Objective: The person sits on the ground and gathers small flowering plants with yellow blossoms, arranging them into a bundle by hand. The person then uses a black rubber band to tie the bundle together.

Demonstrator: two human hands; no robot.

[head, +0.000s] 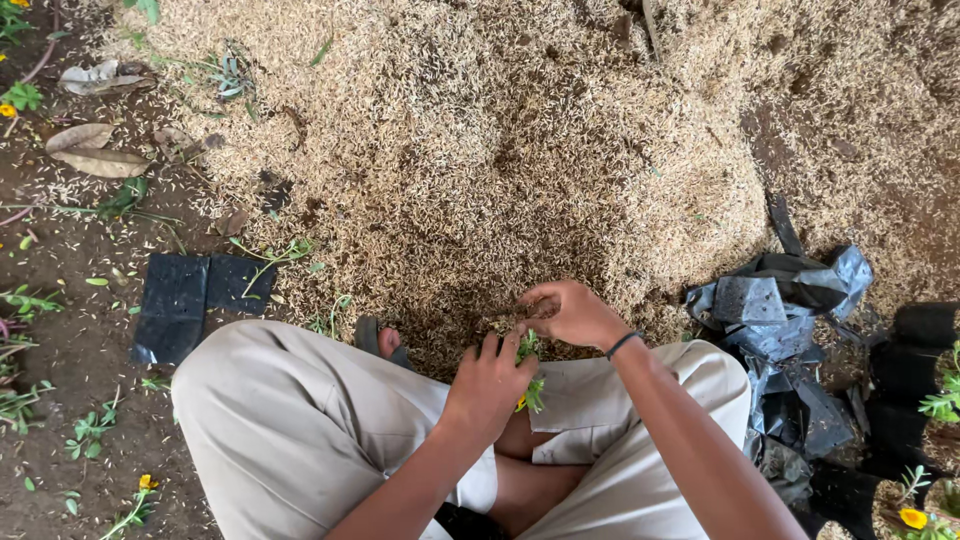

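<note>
- A broad heap of pale rice husk [500, 150] covers most of the ground, from the far edge down to the person's knees, so loose material lies within easy reach of both hands.
- The person sits low on the bare soil [70, 330], knees in beige trousers [290, 420] spread wide, which leaves a working gap at the near foot of the heap. A sandalled toe [383, 340] shows beside the left knee.
- At the right edge of the ground lies a crumpled pile of black plastic nursery bags [790, 340], glossy and unlabelled, close beside the right knee. Beyond them, in the near right corner, stand filled black bags with small plants [940, 400], one with a yellow flower.
- On the soil to the left lie two flat black bags [190, 295], folded and empty, rectangular, without any visible print.
- Dry brown leaves [90, 150] and green weeds scatter along the left edge.
- The left hand [487, 385] curls its fingers [500, 352] around a small green seedling [530, 390] with a yellow bud, held upright between the knees.
- The right hand [572, 312], with a dark band at the wrist, pinches its fingertips together at the seedling's top leaves, just above the left hand, steadying or picking at it; which one cannot be told.
</note>
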